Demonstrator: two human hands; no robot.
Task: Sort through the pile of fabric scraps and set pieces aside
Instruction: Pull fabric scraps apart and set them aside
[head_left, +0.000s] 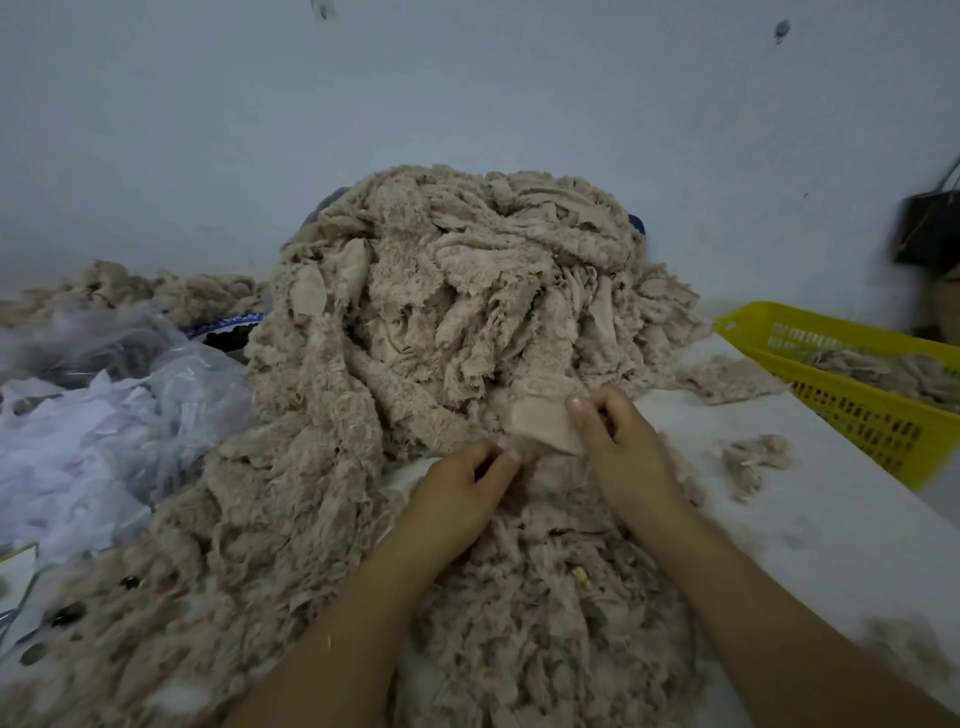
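Note:
A tall pile of fuzzy beige fabric scraps (457, 291) fills the middle of the white table and spills toward me. My right hand (618, 441) pinches a smooth beige scrap (540, 423) at the pile's front foot, thumb on top of it. My left hand (467, 493) lies just left of it, fingers curled into the fluffy scraps below the piece; what it grips is hidden under the fingers.
A yellow plastic basket (852, 410) holding some scraps stands at the right. Loose scraps (753, 457) lie on the white table (831, 525) beside it. Clear plastic bags with white material (93, 426) sit at the left. A dark bag (930, 228) hangs on the wall.

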